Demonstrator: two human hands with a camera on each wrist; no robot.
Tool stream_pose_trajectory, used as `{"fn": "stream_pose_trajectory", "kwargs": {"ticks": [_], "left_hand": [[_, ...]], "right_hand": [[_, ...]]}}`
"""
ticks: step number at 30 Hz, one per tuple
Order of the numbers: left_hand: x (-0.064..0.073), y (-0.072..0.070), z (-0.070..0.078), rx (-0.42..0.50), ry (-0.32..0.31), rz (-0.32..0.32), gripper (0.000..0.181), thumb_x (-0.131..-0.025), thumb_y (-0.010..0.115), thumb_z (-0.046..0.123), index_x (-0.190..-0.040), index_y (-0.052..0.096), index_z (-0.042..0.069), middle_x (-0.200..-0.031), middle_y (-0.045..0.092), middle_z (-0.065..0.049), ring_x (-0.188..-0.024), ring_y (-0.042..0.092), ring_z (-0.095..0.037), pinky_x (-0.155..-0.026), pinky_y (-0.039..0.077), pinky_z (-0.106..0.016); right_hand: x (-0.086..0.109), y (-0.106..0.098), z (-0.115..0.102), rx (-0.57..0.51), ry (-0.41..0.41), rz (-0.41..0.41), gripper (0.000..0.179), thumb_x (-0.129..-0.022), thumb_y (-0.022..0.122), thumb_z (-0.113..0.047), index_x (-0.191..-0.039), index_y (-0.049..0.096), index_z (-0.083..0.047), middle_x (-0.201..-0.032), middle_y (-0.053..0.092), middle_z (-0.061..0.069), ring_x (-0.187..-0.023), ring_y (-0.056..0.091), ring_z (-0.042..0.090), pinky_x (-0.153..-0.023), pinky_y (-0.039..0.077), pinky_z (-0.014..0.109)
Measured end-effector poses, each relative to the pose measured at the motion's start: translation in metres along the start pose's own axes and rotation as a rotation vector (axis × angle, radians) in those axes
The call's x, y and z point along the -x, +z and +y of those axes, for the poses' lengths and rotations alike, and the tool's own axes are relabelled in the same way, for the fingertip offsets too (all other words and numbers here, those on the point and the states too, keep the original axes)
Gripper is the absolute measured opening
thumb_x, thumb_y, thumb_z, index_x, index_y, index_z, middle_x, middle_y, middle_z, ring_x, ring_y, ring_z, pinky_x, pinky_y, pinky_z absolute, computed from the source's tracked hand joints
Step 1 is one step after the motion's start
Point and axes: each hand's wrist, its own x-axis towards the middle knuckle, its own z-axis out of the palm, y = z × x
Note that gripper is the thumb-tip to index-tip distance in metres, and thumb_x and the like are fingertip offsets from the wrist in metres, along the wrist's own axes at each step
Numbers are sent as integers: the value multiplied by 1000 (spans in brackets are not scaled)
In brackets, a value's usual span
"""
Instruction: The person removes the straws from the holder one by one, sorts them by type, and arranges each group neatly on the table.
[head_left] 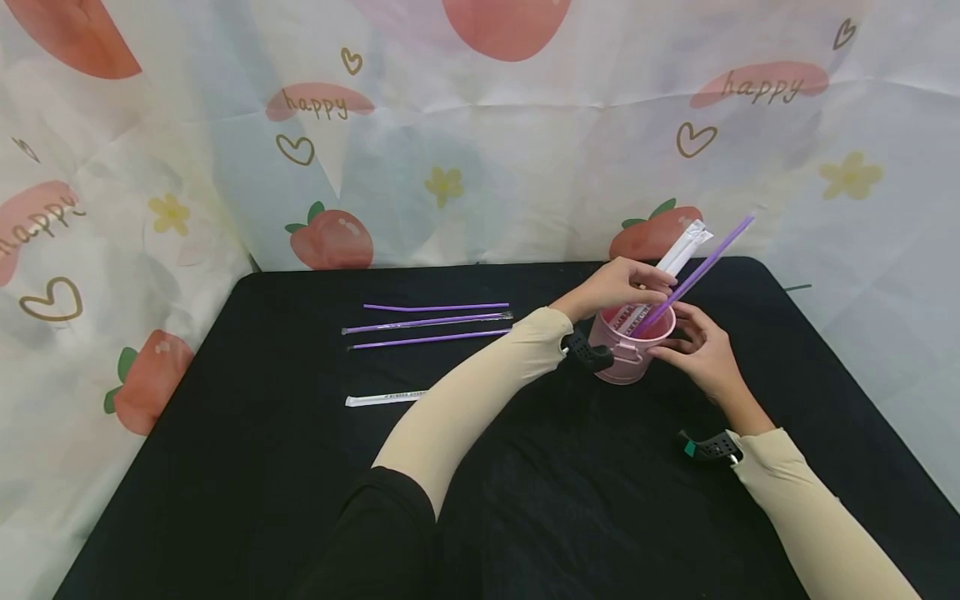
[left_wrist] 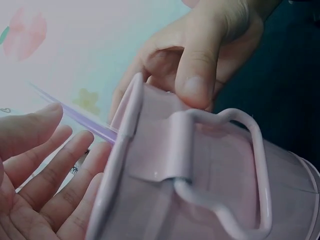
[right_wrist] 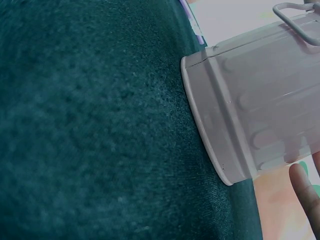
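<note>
A pink bucket (head_left: pixel 621 354) with a small wire handle stands upright toward the table's right side. A purple straw (head_left: pixel 712 260) and white paper-wrapped straws (head_left: pixel 684 247) lean in it, their upper ends sticking out past the rim. My right hand (head_left: pixel 701 346) holds the bucket from the right, thumb on its outer wall just under the rim. My left hand (head_left: pixel 618 287) is over the bucket's mouth beside the straws. In the left wrist view the fingers of that left hand (left_wrist: pixel 55 175) are spread and loosely extended near the rim, with the purple straw (left_wrist: pixel 85 117) passing behind them.
Left of the bucket, purple straws (head_left: pixel 431 321) lie roughly parallel on the black-covered table (head_left: pixel 247 467). Nearer me lies a white paper-wrapped straw (head_left: pixel 382 399), partly hidden by my left sleeve. A printed curtain (head_left: pixel 480 167) hangs behind the table and along its left side.
</note>
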Motion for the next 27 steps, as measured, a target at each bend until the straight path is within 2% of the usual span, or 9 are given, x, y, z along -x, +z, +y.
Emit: {"fn": "stream_pose_trajectory", "kwargs": {"ticks": [7, 12, 17, 27], "left_hand": [[-2, 8, 2, -61, 16, 1, 32, -89, 65, 18, -120, 64, 8, -120, 66, -5, -103, 62, -8, -81, 46, -11], [-2, 14, 3, -30, -8, 0, 30, -89, 65, 16, -117, 65, 7, -112, 69, -7, -99, 64, -8, -79, 47, -9], [-2, 17, 6, -77, -17, 3, 28, -88, 65, 15, -116, 66, 7, -103, 71, -6, -94, 64, -7, -78, 46, -8], [-3, 21, 9, -150, -72, -13, 20, -85, 70, 18, -103, 71, 10, -93, 72, -1, -84, 61, -2, -74, 45, -7]], "right_hand": [[-1, 1, 0, -37, -13, 4, 65, -73, 66, 20, -128, 51, -11, -118, 56, -8, -102, 58, -2, -78, 51, 11], [-1, 2, 0, -70, -17, 9, 66, -73, 64, 23, -126, 52, -13, -116, 57, -9, -102, 58, -1, -77, 52, 12], [-1, 3, 0, -109, -28, 10, 65, -72, 63, 25, -125, 53, -12, -118, 57, -9, -104, 58, -1, -77, 52, 13], [-1, 2, -1, -103, -18, 8, 66, -73, 63, 24, -129, 51, -9, -122, 58, -13, -107, 58, -3, -77, 51, 12]]}}
